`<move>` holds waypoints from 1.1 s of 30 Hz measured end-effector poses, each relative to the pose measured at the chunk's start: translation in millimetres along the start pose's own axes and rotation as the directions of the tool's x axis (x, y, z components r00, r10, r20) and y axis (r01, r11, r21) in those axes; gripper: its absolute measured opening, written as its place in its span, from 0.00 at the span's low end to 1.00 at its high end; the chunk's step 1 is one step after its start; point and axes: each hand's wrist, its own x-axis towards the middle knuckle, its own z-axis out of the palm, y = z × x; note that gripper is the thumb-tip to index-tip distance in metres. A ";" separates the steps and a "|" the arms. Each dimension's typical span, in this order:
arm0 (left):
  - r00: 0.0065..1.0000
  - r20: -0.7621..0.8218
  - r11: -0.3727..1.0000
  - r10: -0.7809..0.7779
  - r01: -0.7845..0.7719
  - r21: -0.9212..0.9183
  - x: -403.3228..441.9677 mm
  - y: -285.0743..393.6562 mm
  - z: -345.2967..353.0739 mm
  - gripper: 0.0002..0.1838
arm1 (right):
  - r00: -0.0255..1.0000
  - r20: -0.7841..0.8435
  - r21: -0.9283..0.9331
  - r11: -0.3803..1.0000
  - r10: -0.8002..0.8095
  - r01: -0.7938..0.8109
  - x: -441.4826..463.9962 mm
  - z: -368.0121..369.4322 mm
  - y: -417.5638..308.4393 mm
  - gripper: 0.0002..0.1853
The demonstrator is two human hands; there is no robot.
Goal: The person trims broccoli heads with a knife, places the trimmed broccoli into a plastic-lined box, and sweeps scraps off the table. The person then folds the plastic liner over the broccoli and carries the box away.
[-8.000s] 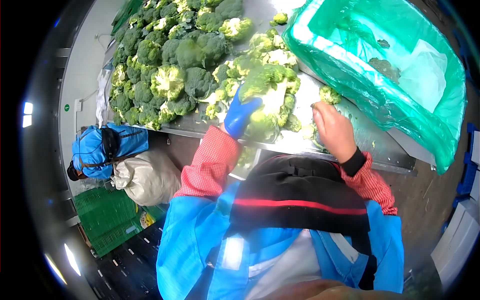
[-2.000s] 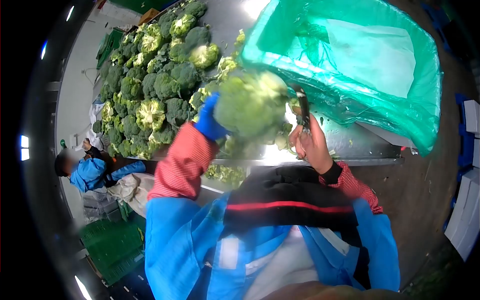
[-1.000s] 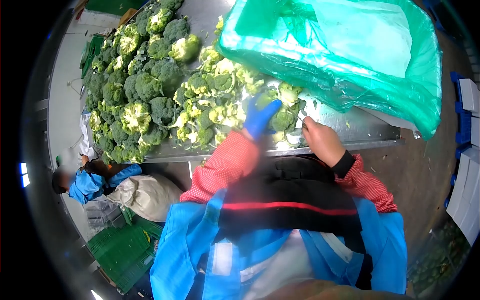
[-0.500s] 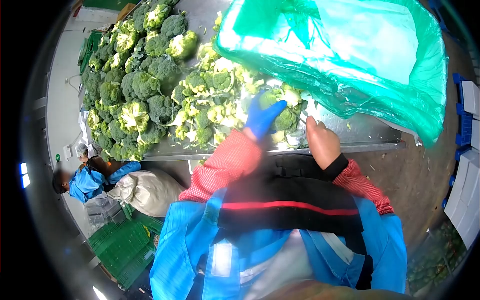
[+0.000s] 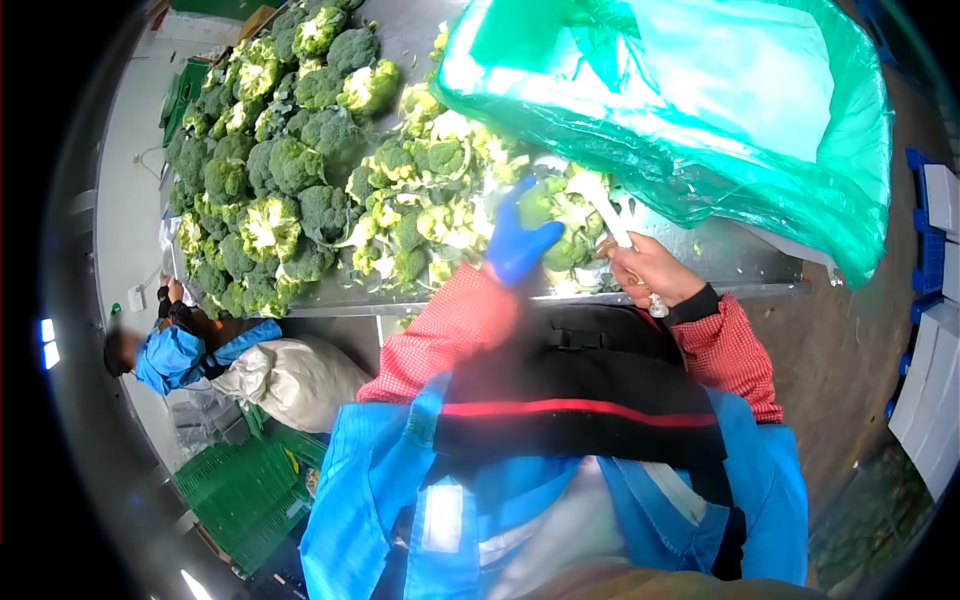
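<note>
My left hand [image 5: 520, 235], in a blue glove, grips a broccoli head [image 5: 568, 228] from its left side, low over the metal table. Its thumb points right across the florets; the other fingers are partly hidden behind the head. My bare right hand [image 5: 655, 272] is closed round a knife [image 5: 606, 212]. The blade looks bright white with glare and slants up and left against the broccoli's right side. The end of the handle shows below my fist. Pale cut broccoli pieces [image 5: 440, 225] lie left of my gloved hand.
Whole broccoli heads [image 5: 295, 165] are heaped across the left of the table [image 5: 740, 255]. A crate-like container lined with green plastic [image 5: 680, 110] stands at the back right. Beyond the left end, a co-worker [image 5: 175, 350] is beside a pale sack [image 5: 300, 385] and green crates [image 5: 245, 490].
My right hand has turned, so the knife's broad bright blade now shows, slanting up over the broccoli. My left hand keeps its place on the head. The co-worker's arm has shifted.
</note>
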 end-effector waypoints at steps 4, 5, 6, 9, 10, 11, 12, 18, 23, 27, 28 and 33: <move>0.999 0.035 0.998 0.014 -0.012 -0.058 -13.0 16.1 -35.1 0.38 | 0.946 -0.312 -0.239 0.971 -0.092 0.015 3.3 3.4 7.7 0.09; 0.999 0.051 0.995 0.012 -0.007 -0.100 -22.9 25.8 -41.8 0.39 | 0.906 -0.340 -0.425 0.900 -0.254 0.093 3.9 7.3 9.8 0.08; 0.993 0.069 0.994 0.093 -0.088 -0.069 -25.0 35.0 -47.7 0.40 | 0.845 -0.335 -0.597 0.787 -0.417 0.152 4.2 11.6 12.1 0.08; 0.992 -0.059 0.987 0.111 -0.103 0.123 -42.3 63.4 -50.9 0.40 | 0.668 -0.182 -0.897 0.400 -0.722 0.188 -0.9 36.9 7.7 0.11; 0.993 -0.072 0.982 0.099 -0.086 0.166 -43.5 66.9 -52.4 0.40 | 0.627 -0.090 -0.930 0.290 -0.773 0.224 0.8 47.6 1.4 0.11; 0.993 -0.082 0.976 0.085 -0.066 0.209 -44.5 69.2 -53.8 0.40 | 0.582 0.002 -0.951 0.178 -0.814 0.253 3.3 57.4 -3.3 0.11; 0.993 -0.091 0.967 0.072 -0.047 0.252 -45.7 72.0 -54.2 0.40 | 0.530 0.095 -0.959 0.064 -0.843 0.274 6.6 63.9 -6.0 0.10; 0.973 -0.068 0.974 0.221 -0.218 0.056 -64.1 70.2 -84.2 0.39 | 0.765 -0.168 -0.936 0.343 -0.622 0.074 48.6 36.4 15.5 0.14; 0.919 -0.199 0.938 0.340 -0.317 0.142 -60.4 70.6 -100.2 0.42 | 0.718 -0.088 -0.892 0.376 -0.691 0.253 29.1 65.3 -1.7 0.14; 0.817 -0.127 0.743 0.562 -0.431 0.512 -48.6 62.0 -105.2 0.42 | 0.754 0.040 -0.880 0.335 -0.655 0.338 18.8 98.7 -22.1 0.12; 0.810 -0.121 0.721 0.574 -0.430 0.543 -48.4 62.4 -101.3 0.42 | 0.764 0.075 -0.891 0.301 -0.641 0.340 19.4 103.1 -22.5 0.12; 0.802 -0.110 0.692 0.587 -0.428 0.581 -46.4 61.3 -93.5 0.38 | 0.832 0.056 -0.929 0.276 -0.553 0.246 32.7 104.8 -14.8 0.10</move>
